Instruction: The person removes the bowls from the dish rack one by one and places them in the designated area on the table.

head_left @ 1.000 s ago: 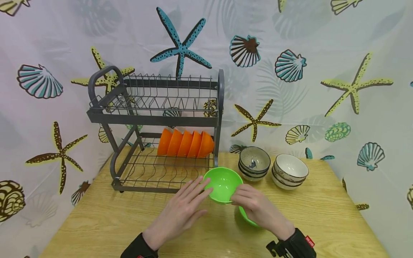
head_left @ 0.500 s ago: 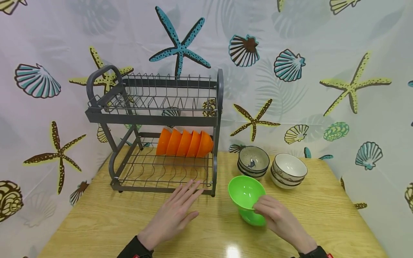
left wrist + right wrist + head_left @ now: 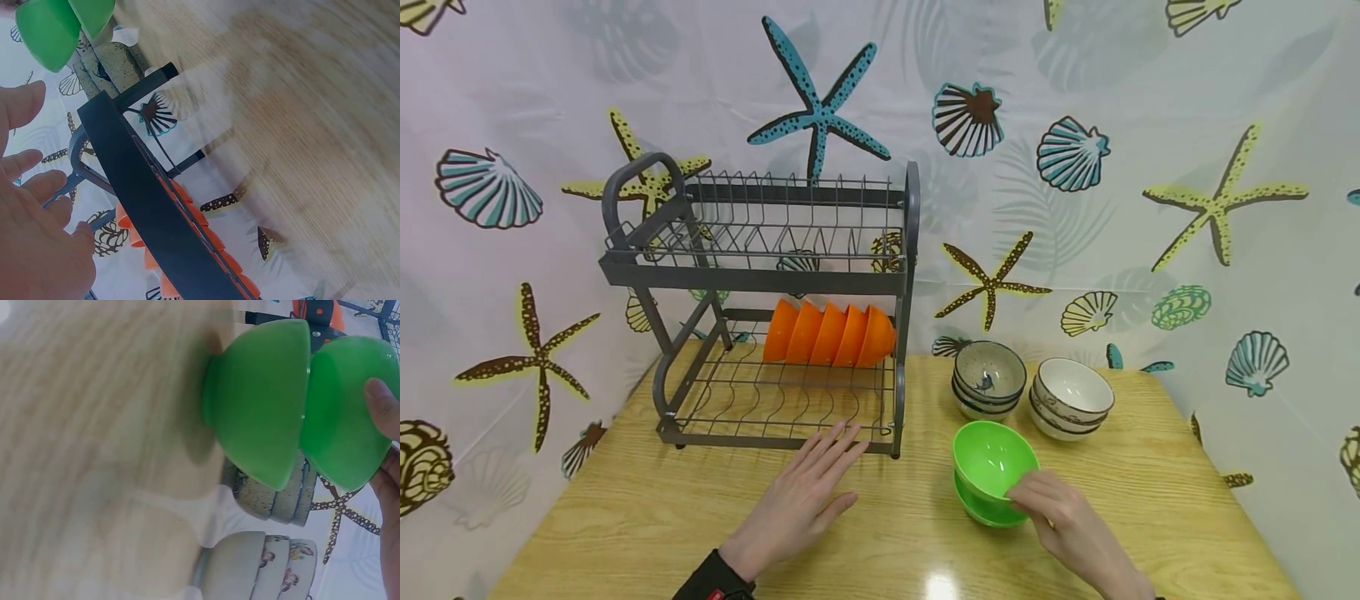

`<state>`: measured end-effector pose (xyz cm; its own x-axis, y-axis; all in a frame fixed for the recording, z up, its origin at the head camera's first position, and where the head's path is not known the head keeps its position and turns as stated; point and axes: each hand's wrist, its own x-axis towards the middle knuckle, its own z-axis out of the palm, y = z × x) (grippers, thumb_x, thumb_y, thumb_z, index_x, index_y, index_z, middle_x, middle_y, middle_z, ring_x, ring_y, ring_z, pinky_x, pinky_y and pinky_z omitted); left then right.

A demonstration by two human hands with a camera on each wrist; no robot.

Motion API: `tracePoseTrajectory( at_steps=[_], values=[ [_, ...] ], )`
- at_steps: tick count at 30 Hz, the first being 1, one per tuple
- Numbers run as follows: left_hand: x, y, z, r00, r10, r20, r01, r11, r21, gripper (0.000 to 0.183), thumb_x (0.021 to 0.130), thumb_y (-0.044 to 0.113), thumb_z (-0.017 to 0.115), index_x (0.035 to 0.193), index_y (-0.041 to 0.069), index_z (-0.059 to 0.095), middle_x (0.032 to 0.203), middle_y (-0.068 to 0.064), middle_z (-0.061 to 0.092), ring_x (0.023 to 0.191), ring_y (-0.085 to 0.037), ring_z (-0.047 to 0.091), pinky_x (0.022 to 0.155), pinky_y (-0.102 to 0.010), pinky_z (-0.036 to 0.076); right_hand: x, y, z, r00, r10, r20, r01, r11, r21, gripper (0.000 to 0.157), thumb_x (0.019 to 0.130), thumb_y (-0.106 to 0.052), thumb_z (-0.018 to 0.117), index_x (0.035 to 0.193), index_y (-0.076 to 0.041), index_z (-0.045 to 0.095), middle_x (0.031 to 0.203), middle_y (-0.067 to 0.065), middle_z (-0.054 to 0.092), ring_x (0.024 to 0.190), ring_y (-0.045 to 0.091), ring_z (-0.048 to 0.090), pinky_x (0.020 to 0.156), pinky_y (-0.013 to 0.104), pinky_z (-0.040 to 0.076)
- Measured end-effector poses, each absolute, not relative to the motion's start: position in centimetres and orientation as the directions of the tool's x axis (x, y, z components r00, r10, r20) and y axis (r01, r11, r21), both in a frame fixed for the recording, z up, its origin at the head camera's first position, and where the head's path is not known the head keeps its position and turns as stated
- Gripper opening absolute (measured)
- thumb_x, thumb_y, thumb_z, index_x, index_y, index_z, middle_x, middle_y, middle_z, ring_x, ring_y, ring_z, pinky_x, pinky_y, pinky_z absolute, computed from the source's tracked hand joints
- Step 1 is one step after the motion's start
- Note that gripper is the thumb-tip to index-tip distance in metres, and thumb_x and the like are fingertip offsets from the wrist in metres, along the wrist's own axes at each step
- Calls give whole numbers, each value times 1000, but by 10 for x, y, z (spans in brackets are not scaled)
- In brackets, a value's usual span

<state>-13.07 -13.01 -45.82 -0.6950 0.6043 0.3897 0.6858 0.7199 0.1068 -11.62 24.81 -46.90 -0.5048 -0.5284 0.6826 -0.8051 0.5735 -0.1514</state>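
My right hand (image 3: 1063,517) pinches the rim of a green bowl (image 3: 992,454) between thumb and fingers. That bowl sits tilted over a second green bowl (image 3: 988,510), which stands upright on the table. In the right wrist view the lower bowl (image 3: 256,403) rests on its foot, and the held bowl (image 3: 350,412) overlaps its rim. My left hand (image 3: 797,500) hovers with straight, spread fingers in front of the dish rack (image 3: 790,443), holding nothing. Several orange bowls (image 3: 831,335) stand on edge in a row on the rack's lower tier.
Behind the green bowls are a stack of grey bowls (image 3: 990,375) and a stack of white patterned bowls (image 3: 1072,396). The rack's upper tier (image 3: 760,271) rises at the left. A cloth printed with starfish and shells (image 3: 1000,50) hangs behind the wooden table (image 3: 647,517).
My right hand has carried the green bowl rightward and down over the other green bowl. My left hand has shifted slightly left, away from the bowl.
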Motion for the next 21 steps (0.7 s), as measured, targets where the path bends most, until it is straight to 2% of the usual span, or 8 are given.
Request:
tracePoseTrajectory(
  at_steps=[7, 9, 11, 12, 13, 15, 18, 21],
  values=[
    [-131, -132, -460, -700, 607, 377, 683, 723, 106, 67, 99, 34, 63, 157, 13, 35, 167, -9, 27, 154, -30, 30, 124, -49, 30, -113, 251, -478, -519, -518, 680, -792, 591, -155, 41, 106, -34, 44, 91, -14, 76, 90, -7, 76, 85, 12, 69, 89, 10, 52],
    [-130, -132, -461, -705, 605, 371, 681, 723, 116, 68, 99, 33, 63, 158, 14, 34, 168, -8, 26, 154, -29, 29, 124, -50, 31, -112, 252, -481, -517, -516, 683, -793, 589, -156, 30, 104, -30, 53, 92, -15, 76, 91, -6, 76, 84, 13, 69, 90, 10, 52],
    [-130, -132, -461, -708, 603, 367, 680, 723, 123, 70, 98, 32, 64, 158, 14, 33, 168, -8, 26, 154, -29, 29, 124, -50, 31, -112, 253, -484, -518, -518, 681, -792, 591, -153, 28, 103, -28, 54, 92, -15, 76, 91, -6, 76, 85, 14, 70, 92, 9, 51],
    [-130, -132, -461, -709, 602, 367, 679, 723, 126, 70, 98, 32, 64, 158, 14, 33, 168, -8, 26, 154, -29, 29, 124, -50, 31, -111, 254, -486, -518, -519, 680, -792, 591, -152, 17, 99, -22, 61, 93, -15, 76, 92, -5, 77, 85, 15, 70, 93, 9, 50],
    [-130, -132, -461, -710, 601, 366, 679, 723, 128, 70, 98, 32, 64, 158, 15, 32, 168, -8, 25, 154, -29, 28, 124, -50, 31, -111, 255, -487, -521, -520, 676, -788, 597, -149, 18, 99, -22, 61, 93, -15, 76, 92, -5, 77, 85, 16, 71, 95, 9, 50],
    [-130, -133, -461, -712, 599, 367, 678, 723, 133, 69, 99, 33, 63, 158, 15, 32, 168, -8, 25, 154, -29, 29, 124, -50, 30, -111, 256, -491, -521, -523, 675, -791, 593, -151, 8, 90, -11, 69, 93, -15, 76, 93, -4, 77, 85, 17, 72, 96, 8, 49],
    [-130, -133, -462, -717, 595, 365, 674, 726, 140, 66, 101, 35, 59, 158, 15, 33, 168, -8, 25, 154, -29, 28, 125, -49, 29, -110, 256, -494, -530, -522, 668, -789, 592, -163, 25, 75, 2, 74, 93, -15, 77, 94, -3, 77, 87, 19, 72, 101, 7, 46],
    [-130, -133, -462, -719, 593, 362, 672, 727, 144, 65, 101, 35, 59, 157, 14, 35, 168, -8, 26, 154, -28, 28, 125, -49, 29, -109, 256, -496, -539, -521, 662, -787, 591, -176, 37, 66, 10, 75, 94, -15, 77, 95, -2, 76, 88, 19, 72, 104, 6, 43]
  ],
)
